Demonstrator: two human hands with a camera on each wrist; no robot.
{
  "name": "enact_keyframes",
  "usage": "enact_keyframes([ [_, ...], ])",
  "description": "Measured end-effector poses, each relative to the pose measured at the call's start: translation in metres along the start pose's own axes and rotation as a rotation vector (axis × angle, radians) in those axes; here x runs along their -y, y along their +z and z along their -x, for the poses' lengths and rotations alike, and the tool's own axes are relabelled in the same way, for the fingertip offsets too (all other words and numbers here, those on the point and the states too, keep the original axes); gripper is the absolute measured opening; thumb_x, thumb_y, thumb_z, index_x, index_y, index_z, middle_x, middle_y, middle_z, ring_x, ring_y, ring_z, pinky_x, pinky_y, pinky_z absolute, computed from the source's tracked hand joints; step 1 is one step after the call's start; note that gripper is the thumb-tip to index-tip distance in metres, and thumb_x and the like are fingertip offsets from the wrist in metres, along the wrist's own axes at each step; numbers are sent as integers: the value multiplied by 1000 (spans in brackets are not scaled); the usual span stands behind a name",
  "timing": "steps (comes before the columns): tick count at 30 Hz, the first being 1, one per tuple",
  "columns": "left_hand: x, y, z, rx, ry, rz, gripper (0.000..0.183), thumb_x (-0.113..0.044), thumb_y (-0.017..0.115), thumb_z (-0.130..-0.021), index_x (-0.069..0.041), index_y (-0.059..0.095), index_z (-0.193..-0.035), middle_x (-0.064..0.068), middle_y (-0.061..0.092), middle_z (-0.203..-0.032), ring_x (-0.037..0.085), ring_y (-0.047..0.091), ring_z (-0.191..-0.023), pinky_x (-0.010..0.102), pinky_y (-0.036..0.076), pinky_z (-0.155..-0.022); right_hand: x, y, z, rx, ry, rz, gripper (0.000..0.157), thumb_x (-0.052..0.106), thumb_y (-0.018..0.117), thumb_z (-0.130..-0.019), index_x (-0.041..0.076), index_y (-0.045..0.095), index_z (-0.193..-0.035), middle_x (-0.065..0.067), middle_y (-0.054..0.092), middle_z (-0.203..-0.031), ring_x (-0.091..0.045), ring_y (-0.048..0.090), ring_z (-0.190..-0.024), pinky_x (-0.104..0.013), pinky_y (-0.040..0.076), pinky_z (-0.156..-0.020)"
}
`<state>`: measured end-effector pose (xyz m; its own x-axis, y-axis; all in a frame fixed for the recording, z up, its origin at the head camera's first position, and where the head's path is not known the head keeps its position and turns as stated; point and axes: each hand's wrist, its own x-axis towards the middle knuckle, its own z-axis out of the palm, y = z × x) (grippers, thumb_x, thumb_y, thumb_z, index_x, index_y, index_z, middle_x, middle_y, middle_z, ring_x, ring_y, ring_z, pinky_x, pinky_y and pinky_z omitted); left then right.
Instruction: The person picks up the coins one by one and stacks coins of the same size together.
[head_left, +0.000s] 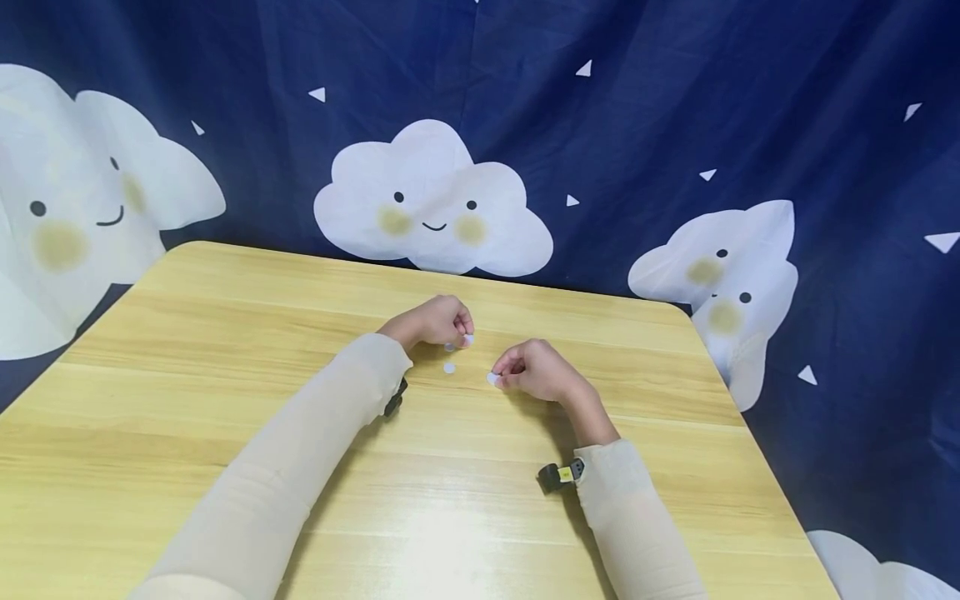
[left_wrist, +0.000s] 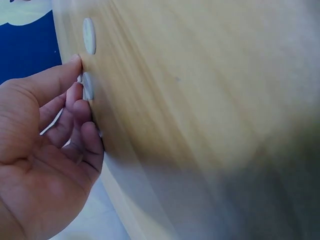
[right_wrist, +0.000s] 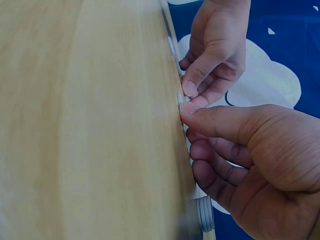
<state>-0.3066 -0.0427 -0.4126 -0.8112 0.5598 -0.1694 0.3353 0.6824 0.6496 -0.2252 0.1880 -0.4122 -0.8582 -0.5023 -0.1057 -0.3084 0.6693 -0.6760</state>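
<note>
Several small, flat, whitish coin-like discs are on the wooden table. In the head view, my left hand [head_left: 438, 321] is at the table's middle, thumb and fingers pinching a disc [head_left: 468, 340] at their tips. Another disc [head_left: 449, 367] lies flat just in front of that hand, and one more is partly hidden beside its fingertips. My right hand [head_left: 542, 371] is a little to the right and nearer, pinching a disc [head_left: 492, 378] at table level between thumb and forefinger. A short stack of grey discs [right_wrist: 204, 214] stands beyond its curled fingers in the right wrist view.
The light wooden table [head_left: 300, 492] has rounded far corners. A dark blue curtain [head_left: 510, 92] with printed clouds and small white triangles hangs behind its far edge. Black wrist cameras [head_left: 555, 477] sit under both beige sleeves, close over the tabletop.
</note>
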Motion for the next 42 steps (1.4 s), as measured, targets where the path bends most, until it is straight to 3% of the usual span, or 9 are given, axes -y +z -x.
enact_keyframes([
  [8,-1,0,-1,9,-13,-3,16,-9,78,-89,-5,67,-101,5,64,-96,17,57,-90,28,48,-86,-1,0,0,-3,-5,2,4,7,80,-88,9,79,-92,5,72,-80,-10,61,-73,-28,51,-71],
  [14,-2,1,4,-31,16,-26,16,-10,80,-89,-7,67,-98,5,66,-95,18,60,-91,29,50,-87,-1,0,0,-4,-6,-2,5,6,80,-88,9,79,-92,5,72,-80,-10,61,-73,-28,52,-71],
  [30,-4,5,17,-59,91,3,4,-9,76,-91,-8,73,-94,1,69,-88,15,62,-86,28,51,-83,-2,0,-1,-4,-9,7,5,7,81,-88,9,79,-92,5,71,-81,-10,62,-74,-28,52,-72],
  [37,-8,9,25,-58,42,141,7,-1,71,-88,-6,71,-94,5,67,-87,16,61,-76,26,52,-66,-3,1,-1,-6,-12,3,5,7,81,-88,9,79,-92,4,72,-81,-10,62,-74,-28,52,-72],
  [42,-13,14,32,-41,29,206,9,0,69,-87,-6,70,-94,5,68,-87,16,61,-75,26,51,-66,-2,0,-1,-4,-5,5,5,8,81,-88,10,79,-93,5,73,-82,-10,62,-74,-28,52,-72],
])
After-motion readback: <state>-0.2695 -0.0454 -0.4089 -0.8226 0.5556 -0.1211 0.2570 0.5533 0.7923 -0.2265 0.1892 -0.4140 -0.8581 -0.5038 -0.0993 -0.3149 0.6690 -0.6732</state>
